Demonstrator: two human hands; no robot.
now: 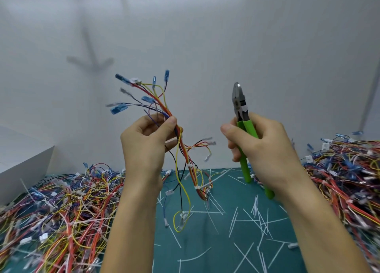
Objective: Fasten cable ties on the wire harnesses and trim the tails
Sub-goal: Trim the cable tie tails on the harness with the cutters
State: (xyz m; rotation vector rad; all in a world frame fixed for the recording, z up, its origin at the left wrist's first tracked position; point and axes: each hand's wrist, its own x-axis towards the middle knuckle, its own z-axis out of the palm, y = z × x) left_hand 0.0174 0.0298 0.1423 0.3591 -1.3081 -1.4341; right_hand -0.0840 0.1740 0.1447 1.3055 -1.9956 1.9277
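With left hand point(144, 141), pinching one wire harness point(186, 156) mid-length between thumb and curled fingers, raised above cutting mat point(226, 248). With right hand point(261, 147), gripping one pair of green-handled cutters point(239, 106), wrapping both handles, pointing nose upward, well apart from harness. Showing at least two white cable ties point(191, 165) on lower bundle. Cutter head markings: too small for reading. Piling in two masses, left heap point(61, 207) and right heap point(345, 170), leaving a mat strip between, carrying scattered trimmed tails point(256, 207). Standing at left edge: one white box point(22, 165).
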